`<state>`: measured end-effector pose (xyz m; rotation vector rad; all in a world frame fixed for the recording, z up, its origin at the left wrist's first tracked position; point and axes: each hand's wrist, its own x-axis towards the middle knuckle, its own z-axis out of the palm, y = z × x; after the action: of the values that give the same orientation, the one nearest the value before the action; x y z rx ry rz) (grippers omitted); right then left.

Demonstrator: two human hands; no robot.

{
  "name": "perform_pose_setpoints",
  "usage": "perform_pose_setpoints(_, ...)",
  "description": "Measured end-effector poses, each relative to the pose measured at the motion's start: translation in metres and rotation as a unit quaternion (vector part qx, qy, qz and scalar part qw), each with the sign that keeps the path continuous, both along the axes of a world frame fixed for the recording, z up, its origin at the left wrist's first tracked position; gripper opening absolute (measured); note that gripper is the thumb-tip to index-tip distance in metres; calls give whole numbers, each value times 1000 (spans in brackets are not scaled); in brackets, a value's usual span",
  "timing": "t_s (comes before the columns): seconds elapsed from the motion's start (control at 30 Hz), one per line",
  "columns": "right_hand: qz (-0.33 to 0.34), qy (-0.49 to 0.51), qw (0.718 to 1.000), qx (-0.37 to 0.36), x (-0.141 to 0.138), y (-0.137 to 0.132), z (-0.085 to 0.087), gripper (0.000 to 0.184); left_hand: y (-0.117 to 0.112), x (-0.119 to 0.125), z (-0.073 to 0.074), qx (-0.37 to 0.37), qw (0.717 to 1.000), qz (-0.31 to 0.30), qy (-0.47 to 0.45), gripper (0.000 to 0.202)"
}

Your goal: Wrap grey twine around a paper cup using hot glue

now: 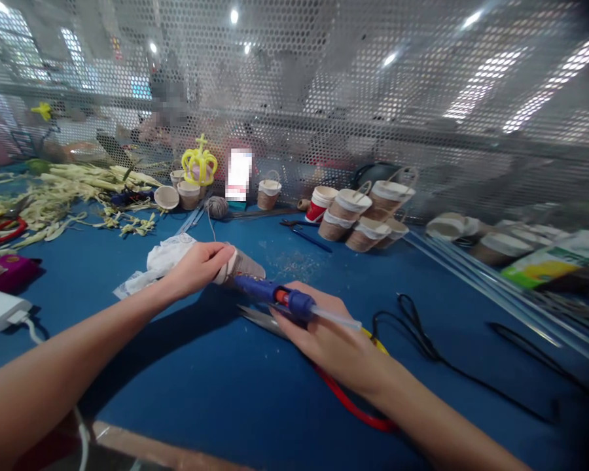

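My right hand (324, 320) is wrapped around a blue glue gun (255, 286), with a clear glue stick (338, 318) jutting from its back end. The gun's tip comes close to a small twine-wrapped cup (245, 264); whether they touch, I cannot tell. That cup is tilted on its side in my left hand (203, 265), whose fingers close over its end. A grey strand runs from near my left hand back to a ball of twine (217, 207). Beneath my right hand lie scissors (264, 320) with red and yellow handles, partly hidden. White crumpled plastic (167, 254) sits beside my left wrist.
Several wrapped cups (360, 234) cluster at the back right, near long glue sticks (491, 294). A black cable (436, 356) crosses the right side. Pale husk strips (73, 190) pile up at left. A perforated metal screen (294, 98) stands behind the blue table (186, 392).
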<state>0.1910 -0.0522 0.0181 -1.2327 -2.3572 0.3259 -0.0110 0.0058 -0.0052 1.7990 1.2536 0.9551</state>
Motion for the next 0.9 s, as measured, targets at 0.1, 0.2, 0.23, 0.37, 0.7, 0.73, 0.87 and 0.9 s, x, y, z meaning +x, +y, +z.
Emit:
perform_pose_setpoints(0.1,3,1,1000,11,0,-1,-1,5,1,0,-1,1,1000,3,13,33)
perform_pose_setpoints(0.2,-7,-7,999,35,0,-1,-3,7,1,0,-2,-2,999,16,28,36)
perform_pose_setpoints(0.23,-9,-11,999,35,0,-1,-3,6,1,-1,-3,-4,999,18,28,36)
perform_pose_setpoints(0.37,-5,-21,1000,3,1,-2,-5,6,3,-1,-4,-6,1000,16,-1,35)
perform_pose_setpoints(0.7,17,-32,999,20,1,-1,-9,7,5,0,-7,-6,999,40,-13,35)
perform_pose_setpoints(0.73,15,-33,999,23,1,-1,-8,8,5,0,-7,-4,999,40,-10,35)
perform_pose_setpoints(0.87,9,-34,999,27,2,-1,-7,7,5,-1,-6,-5,999,36,0,35)
perform_pose_setpoints(0.9,11,-33,999,24,2,-1,-7,7,5,-1,-5,-6,999,36,1,35)
